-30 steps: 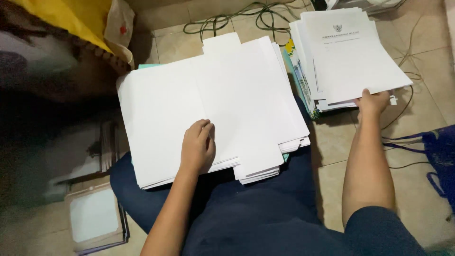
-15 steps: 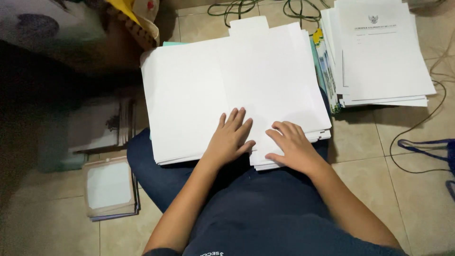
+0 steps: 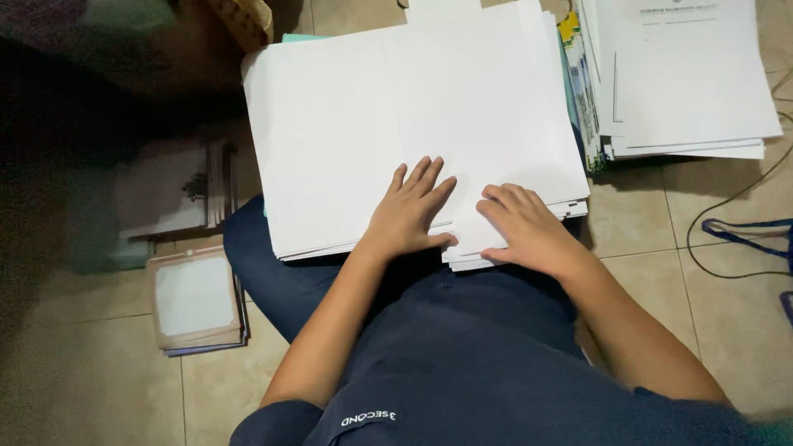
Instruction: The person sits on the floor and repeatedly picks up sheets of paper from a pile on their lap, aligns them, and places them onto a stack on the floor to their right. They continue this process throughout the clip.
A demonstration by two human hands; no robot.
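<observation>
Head view: left hand (image 3: 410,211) flat, fingers spread, on white paper stack (image 3: 372,124) across the lap. Right hand (image 3: 522,227) palm-down, fingers curled at the stack's near edge. Second paper pile (image 3: 686,83) on tiled floor (image 3: 99,380), right.

Printed stack (image 3: 686,83) crowds right; booklets (image 3: 197,301) block left; bare tile (image 3: 652,223) open between stacks.

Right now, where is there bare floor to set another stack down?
Bare tile shows between the right forearm and the blue strap, below the printed paper pile, and at lower left under the small framed stack. The lap is crowded: both hands, left hand and right hand, rest on the white sheets.
</observation>
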